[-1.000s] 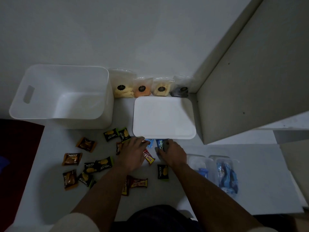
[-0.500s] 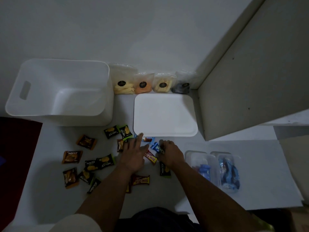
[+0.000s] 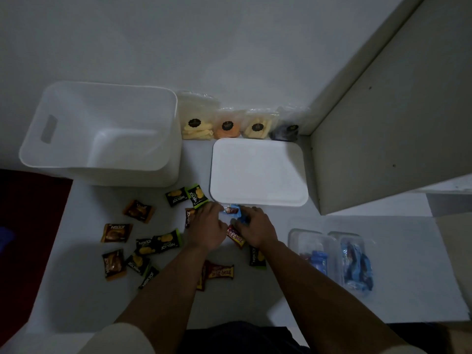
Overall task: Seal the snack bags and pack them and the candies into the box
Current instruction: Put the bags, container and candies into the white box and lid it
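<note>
Both hands are working just below the centre of the frame: the right hand point(image 3: 256, 229) is pinching a blue-wrapped candy point(image 3: 232, 209) while the left hand point(image 3: 208, 226) is resting over the sweets beside it, fingers loosely bent — whether it is actually gripping anything I cannot tell. Gathering well here probably means scooping several wrappers into one handful, then lifting clear of the white lid point(image 3: 258, 172) and carrying them to the open white box point(image 3: 102, 135) at upper left. More candies are lying scattered at lower left, and the snack bags point(image 3: 227, 123) are standing along the wall above the lid — their seals are too dim to judge. Some wrappers are hiding under the forearms.
</note>
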Tool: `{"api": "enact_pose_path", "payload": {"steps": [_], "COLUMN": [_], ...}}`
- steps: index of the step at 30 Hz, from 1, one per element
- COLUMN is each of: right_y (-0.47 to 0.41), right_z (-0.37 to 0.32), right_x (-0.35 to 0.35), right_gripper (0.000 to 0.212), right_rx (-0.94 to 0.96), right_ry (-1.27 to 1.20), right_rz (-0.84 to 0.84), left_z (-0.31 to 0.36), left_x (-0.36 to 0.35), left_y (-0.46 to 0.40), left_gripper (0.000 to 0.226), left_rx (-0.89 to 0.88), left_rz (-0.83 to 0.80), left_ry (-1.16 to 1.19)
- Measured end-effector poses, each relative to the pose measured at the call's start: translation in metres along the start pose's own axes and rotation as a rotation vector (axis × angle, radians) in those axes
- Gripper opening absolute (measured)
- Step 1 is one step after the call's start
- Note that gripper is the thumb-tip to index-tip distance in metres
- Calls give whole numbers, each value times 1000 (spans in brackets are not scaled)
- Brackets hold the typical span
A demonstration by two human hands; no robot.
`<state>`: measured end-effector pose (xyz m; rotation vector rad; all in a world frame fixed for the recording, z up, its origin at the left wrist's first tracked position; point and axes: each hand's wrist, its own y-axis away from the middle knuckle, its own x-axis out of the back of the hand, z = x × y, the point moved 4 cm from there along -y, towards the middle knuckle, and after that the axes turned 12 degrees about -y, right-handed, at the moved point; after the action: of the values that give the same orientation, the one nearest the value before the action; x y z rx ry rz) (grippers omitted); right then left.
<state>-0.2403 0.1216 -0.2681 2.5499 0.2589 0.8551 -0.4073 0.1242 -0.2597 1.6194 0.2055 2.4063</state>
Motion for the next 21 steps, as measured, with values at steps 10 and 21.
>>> {"api": "enact_pose_path", "payload": {"steps": [10,21], "right_y": [14,-109], "right_z": [-10,-120], "right_x": [25,84], "right_gripper": [40,53], "right_rx": [70,28], "right_ry": [58,-258], "right_rz": [103,222], "left_z": [-7,4], "left_x": [17,106], "left_y": [-6,-146], "left_gripper": [28,82], "left_rx": [0,405], "left_rz": [67,159], "left_ry": [-226,461]}}
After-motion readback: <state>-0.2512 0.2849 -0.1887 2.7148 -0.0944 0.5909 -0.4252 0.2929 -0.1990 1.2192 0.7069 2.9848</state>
